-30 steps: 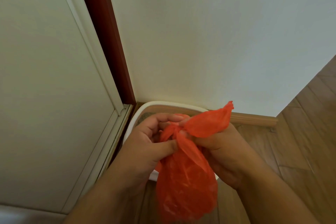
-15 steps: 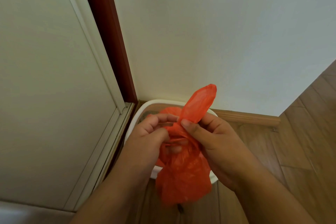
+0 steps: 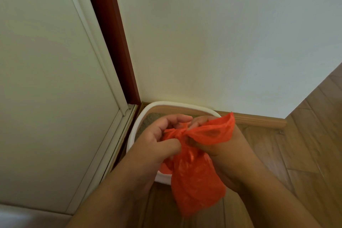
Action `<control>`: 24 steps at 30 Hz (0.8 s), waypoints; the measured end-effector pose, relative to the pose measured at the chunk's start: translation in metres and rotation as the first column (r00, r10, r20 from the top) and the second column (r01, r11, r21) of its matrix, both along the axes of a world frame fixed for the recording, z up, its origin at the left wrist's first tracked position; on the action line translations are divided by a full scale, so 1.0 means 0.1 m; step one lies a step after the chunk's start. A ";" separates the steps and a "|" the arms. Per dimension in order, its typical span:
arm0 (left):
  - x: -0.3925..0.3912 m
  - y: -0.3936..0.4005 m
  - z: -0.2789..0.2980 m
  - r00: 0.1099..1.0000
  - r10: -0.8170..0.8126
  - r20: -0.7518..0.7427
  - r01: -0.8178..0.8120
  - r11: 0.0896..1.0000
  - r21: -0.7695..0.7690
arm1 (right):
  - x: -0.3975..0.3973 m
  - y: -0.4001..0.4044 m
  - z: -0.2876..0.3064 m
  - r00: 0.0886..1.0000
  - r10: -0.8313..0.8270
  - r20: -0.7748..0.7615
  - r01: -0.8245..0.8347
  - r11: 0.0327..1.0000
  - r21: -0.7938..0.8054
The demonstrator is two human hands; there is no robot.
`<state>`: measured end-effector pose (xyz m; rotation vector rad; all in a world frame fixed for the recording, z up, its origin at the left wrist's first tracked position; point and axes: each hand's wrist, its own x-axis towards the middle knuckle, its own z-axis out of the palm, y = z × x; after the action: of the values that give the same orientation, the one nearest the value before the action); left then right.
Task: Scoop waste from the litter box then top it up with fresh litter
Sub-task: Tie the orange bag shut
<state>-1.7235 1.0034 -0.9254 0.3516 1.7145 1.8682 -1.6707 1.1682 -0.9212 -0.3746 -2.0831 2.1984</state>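
Note:
An orange plastic bag (image 3: pixel 196 177) hangs in front of me, its neck twisted into a knot between both hands. My left hand (image 3: pixel 155 140) pinches the neck from the left. My right hand (image 3: pixel 220 146) grips the loose flap, which sticks out to the right over its fingers. Below and behind the hands sits the white litter box (image 3: pixel 166 104) in the corner; grey litter (image 3: pixel 152 117) shows at its far left, and the rest is hidden by my hands and the bag.
A white door panel (image 3: pixel 51 83) with a dark red frame (image 3: pixel 109 33) stands on the left. A white wall (image 3: pixel 222 39) with a wooden skirting board (image 3: pixel 259 119) runs behind the box. Wooden floor (image 3: pixel 305 144) stretches out to the right.
The bag's loose flap, which stood upright half a second ago, now lies over to the right. The knot has been pulled tighter and the bag hangs lower.

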 end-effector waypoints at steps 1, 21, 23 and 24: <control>0.00 0.00 0.00 0.999 -0.004 -0.047 0.003 1.000 -0.026 | 0.01 0.00 0.02 1.000 0.005 -0.018 -0.005 1.000 0.017; 0.03 0.08 -0.03 0.974 0.184 -0.131 -0.207 0.960 -0.190 | 0.02 -0.08 0.10 0.999 0.050 0.011 -0.039 0.891 -0.451; 0.02 0.06 0.02 0.983 0.183 0.023 -0.182 0.982 -0.057 | 0.02 -0.04 0.13 0.999 0.035 0.002 -0.029 0.844 -0.535; 0.02 0.05 0.04 0.982 0.170 0.082 -0.172 0.985 0.010 | 0.01 -0.03 0.14 0.999 0.033 0.002 -0.027 0.836 -0.548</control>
<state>-1.7220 1.0087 -0.9211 0.1364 1.7223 1.9907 -1.6694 1.1651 -0.9074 -0.3906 -1.4191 2.7916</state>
